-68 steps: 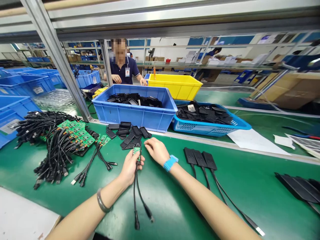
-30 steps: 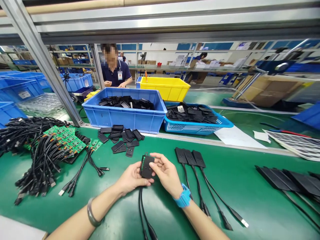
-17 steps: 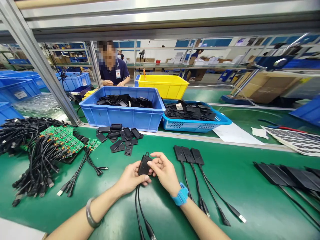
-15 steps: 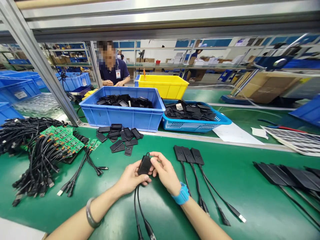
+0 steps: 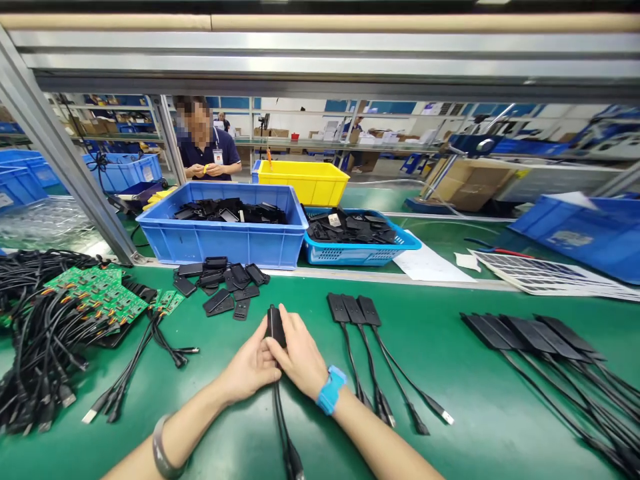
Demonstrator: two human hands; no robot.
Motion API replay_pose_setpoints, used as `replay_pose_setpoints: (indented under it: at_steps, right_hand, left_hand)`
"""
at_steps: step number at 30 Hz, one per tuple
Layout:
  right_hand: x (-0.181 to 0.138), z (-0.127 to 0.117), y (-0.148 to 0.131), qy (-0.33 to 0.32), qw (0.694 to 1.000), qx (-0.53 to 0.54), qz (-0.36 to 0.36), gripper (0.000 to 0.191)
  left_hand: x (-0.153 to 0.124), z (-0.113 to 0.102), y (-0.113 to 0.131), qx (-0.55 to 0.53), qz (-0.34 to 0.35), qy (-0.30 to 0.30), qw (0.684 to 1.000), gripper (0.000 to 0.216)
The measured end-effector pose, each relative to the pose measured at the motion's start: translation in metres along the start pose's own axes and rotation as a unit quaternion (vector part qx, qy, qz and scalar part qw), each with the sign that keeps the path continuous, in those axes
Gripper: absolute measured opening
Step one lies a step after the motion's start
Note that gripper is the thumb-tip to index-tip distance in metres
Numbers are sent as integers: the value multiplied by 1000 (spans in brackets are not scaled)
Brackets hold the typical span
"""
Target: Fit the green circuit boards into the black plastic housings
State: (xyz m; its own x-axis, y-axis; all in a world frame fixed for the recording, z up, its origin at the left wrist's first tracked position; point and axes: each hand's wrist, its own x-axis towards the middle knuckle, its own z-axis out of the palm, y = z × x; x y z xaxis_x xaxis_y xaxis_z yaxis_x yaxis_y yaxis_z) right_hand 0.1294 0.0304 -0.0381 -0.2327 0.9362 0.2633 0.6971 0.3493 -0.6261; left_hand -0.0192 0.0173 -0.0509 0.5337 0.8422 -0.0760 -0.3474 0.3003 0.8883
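A small black plastic case (image 5: 275, 327) with black cables (image 5: 281, 420) hanging toward me is held between both hands, tilted on its edge. My left hand (image 5: 253, 357) grips it from the left, thumb low near the cable end. From the right, my right hand (image 5: 300, 350) closes on it with thumb and fingers. Just right of my hands, three finished-looking black cases (image 5: 353, 310) with cables lie in a row. Loose black case halves (image 5: 225, 283) are piled beyond my left hand. Green circuit boards (image 5: 100, 297) with black cables lie at the left.
Behind the bench edge stand a blue bin (image 5: 225, 243) and a light-blue basket (image 5: 350, 253), both holding black parts, and a yellow bin (image 5: 305, 183). More cased cables (image 5: 530, 337) lie at the right. A metal post (image 5: 85, 153) rises at left. A co-worker (image 5: 207, 150) stands opposite.
The case has turned from showing its broad face to standing more on its edge, and my right hand has closed further round it. The camera view has shifted right and up.
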Motion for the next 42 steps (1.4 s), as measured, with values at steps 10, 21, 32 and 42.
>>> replay_pose_setpoints:
  at_steps: [10,21,32,42]
  right_hand:
    - [20,-37,57,55,895,-420,140,56]
    - [16,-13,69,4,899,-424,109,60]
    - [19,-16,47,11,936,-335,104,71]
    - [5,-107,22,-184,969,-84,143,56]
  left_hand:
    - [1,-9,0,127,-5,35,991,90]
    - [6,-9,-6,85,14,55,995,85]
    - [5,-7,-1,104,15,55,993,81]
    - [-3,-21,16,189,32,139,972,62]
